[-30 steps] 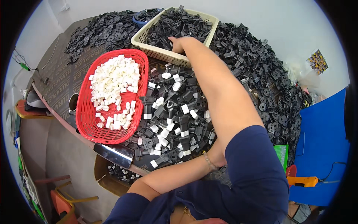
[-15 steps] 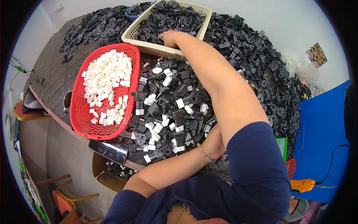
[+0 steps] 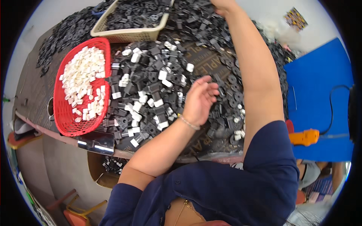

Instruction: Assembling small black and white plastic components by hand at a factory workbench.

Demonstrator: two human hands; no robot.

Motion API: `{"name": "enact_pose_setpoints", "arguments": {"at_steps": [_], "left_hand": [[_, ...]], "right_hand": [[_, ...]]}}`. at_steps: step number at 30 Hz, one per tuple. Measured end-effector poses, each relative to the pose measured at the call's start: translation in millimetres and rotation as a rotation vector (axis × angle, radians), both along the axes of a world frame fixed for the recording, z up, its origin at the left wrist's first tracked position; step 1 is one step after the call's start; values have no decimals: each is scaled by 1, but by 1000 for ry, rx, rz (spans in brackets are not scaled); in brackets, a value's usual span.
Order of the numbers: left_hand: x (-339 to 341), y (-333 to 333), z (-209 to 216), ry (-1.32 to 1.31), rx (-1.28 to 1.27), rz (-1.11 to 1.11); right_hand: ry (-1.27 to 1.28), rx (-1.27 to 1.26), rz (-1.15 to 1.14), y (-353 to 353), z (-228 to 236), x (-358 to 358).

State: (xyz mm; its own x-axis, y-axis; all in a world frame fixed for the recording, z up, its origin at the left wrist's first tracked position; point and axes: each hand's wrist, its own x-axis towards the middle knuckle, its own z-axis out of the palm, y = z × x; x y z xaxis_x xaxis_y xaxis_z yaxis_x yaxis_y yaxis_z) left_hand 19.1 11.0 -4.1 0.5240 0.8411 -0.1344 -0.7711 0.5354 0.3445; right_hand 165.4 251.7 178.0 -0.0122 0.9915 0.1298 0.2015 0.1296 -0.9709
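The left hand [image 3: 200, 101], wearing a beaded bracelet [image 3: 187, 122], is near a loose spread of black moulded plastic fittings [image 3: 130, 88], its fingers half bent and slack, the grip wide. The right hand [image 3: 225, 5] is by the far heap of angular black pieces [image 3: 196, 22]; the top edge cuts it off, so I cannot tell what its fingers hold. Some fittings bear smooth white blocky caps; many similar white caps [image 3: 85, 67] fill 1 oval red basket [image 3: 71, 128] of woven strips. Behind stands 1 cream basket [image 3: 139, 36] of perforated plastic, filled with black pieces. Flat, holed black discs [image 3: 235, 88] lie right of the left hand. The brown tabletop [image 3: 196, 56] has pale lettering printed across it. A glossy black phone [image 3: 96, 143] lies at its front edge, above a cardboard box [image 3: 94, 162] containing black and white pieces.
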Motion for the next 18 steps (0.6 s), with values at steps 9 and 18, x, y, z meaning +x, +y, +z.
{"name": "enact_pose_setpoints", "arguments": {"at_steps": [9, 18], "left_hand": [[0, 5, 9, 588, 539, 383], [-12, -14, 11, 1829, 1572, 141]], "right_hand": [[-577, 257, -354, -256, -106, 131], [-1174, 3, -374, -313, -159, 129]]}}
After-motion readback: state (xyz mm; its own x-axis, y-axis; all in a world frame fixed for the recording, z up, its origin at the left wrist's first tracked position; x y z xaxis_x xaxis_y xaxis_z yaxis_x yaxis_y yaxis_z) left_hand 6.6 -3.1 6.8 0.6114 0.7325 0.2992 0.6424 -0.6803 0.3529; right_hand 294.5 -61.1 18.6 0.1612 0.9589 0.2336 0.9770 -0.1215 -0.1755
